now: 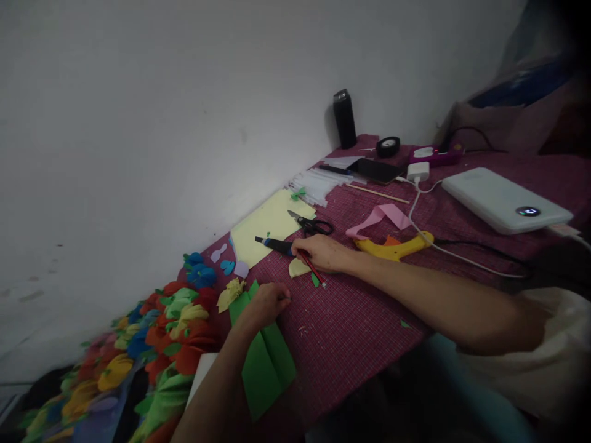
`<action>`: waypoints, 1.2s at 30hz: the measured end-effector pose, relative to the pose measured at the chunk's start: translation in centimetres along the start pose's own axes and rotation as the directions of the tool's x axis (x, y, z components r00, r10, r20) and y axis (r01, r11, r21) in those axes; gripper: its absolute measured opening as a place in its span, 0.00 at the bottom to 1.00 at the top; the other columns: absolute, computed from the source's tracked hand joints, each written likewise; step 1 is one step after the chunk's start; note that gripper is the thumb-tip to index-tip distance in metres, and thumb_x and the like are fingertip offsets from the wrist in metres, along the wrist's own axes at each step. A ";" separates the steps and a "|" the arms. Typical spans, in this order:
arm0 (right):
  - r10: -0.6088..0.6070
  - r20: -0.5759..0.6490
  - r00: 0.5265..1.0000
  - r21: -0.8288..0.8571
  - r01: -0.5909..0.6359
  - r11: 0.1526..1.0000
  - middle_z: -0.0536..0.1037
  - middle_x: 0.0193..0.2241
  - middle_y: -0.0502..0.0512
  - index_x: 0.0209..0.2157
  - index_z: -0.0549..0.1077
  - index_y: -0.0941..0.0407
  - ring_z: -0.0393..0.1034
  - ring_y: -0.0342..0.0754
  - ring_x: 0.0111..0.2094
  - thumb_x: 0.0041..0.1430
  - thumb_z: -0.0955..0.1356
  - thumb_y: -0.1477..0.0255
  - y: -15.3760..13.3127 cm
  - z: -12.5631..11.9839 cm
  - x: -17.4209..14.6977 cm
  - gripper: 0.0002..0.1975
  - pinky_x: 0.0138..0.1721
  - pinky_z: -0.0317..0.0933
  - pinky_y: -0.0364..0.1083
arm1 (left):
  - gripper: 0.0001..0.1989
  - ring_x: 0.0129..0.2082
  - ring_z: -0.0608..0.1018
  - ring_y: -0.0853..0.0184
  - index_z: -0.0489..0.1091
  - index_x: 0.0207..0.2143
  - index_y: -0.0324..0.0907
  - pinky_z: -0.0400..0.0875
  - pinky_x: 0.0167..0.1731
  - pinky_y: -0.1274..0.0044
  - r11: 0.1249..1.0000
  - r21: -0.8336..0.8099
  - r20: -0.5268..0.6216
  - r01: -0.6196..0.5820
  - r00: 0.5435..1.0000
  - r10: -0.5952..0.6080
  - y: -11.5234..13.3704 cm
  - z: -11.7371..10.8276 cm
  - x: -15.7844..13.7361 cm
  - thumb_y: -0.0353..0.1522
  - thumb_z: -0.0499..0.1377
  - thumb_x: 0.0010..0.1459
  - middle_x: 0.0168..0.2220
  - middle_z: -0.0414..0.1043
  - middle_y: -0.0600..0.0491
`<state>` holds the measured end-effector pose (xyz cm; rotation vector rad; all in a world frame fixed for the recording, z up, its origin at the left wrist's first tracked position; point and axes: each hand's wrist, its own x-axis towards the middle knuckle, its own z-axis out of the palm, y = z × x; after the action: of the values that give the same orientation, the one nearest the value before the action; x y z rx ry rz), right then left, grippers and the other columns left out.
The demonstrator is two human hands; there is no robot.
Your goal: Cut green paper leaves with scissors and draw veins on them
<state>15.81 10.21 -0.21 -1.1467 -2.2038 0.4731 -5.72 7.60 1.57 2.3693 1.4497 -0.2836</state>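
Note:
My right hand (321,253) is closed, with a red pencil (313,268) sticking out between its fingers and pointing down to the right. Its fingertips meet the end of a slim black tool with blue bands (277,245); whether they grip it I cannot tell. Black-handled scissors (307,223) lie just beyond that hand. Below it are a pale yellow paper piece (299,267) and a small green scrap (315,279). My left hand (268,304) is curled over folded green paper (268,369), fingertips pinched together; what they hold, if anything, is too small to name.
Colourful paper flowers (175,326) crowd the left side. Yellow sheets (263,224) and white sticks (314,183) lie along the wall. To the right are a yellow glue gun (392,248), pink ribbon (376,216), a white power bank (503,200) with cables, and a phone (376,169).

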 end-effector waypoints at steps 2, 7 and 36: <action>-0.005 -0.002 1.000 -0.002 0.005 1.000 0.75 0.24 0.51 0.37 0.72 0.56 0.65 0.44 0.25 0.52 0.63 0.80 -0.1 0.0 0.0 0.11 0.25 0.45 0.42 | 0.06 0.28 0.72 0.68 0.72 0.28 0.41 0.61 0.30 0.80 1.000 0.003 -0.015 -0.001 1.000 0.001 0.3 -0.2 -0.7 0.23 0.57 0.51 0.24 0.70 0.57; -0.011 -0.014 1.000 0.002 0.011 1.000 0.74 0.24 0.50 0.36 0.72 0.55 0.64 0.44 0.25 0.52 0.64 0.79 0.2 0.5 0.1 0.10 0.24 0.44 0.42 | 0.04 0.28 0.72 0.69 0.72 0.31 0.41 0.60 0.29 0.80 1.000 -0.019 -0.020 -0.022 1.000 0.022 1.4 -0.4 -3.5 0.26 0.58 0.53 0.27 0.72 0.56; -0.029 0.001 1.000 0.064 0.029 0.997 0.74 0.23 0.49 0.32 0.71 0.55 0.66 0.44 0.24 0.53 0.62 0.79 0.8 1.3 0.0 0.09 0.25 0.48 0.40 | 0.09 0.28 0.76 0.65 0.75 0.33 0.40 0.66 0.27 0.78 0.925 -0.141 -0.479 0.353 0.793 -0.376 -8.8 -6.5 -6.1 0.32 0.55 0.55 0.26 0.74 0.54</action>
<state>15.44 10.59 -1.60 -1.0791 -2.1882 0.5294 -16.39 8.87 8.00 2.1998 2.1302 0.3031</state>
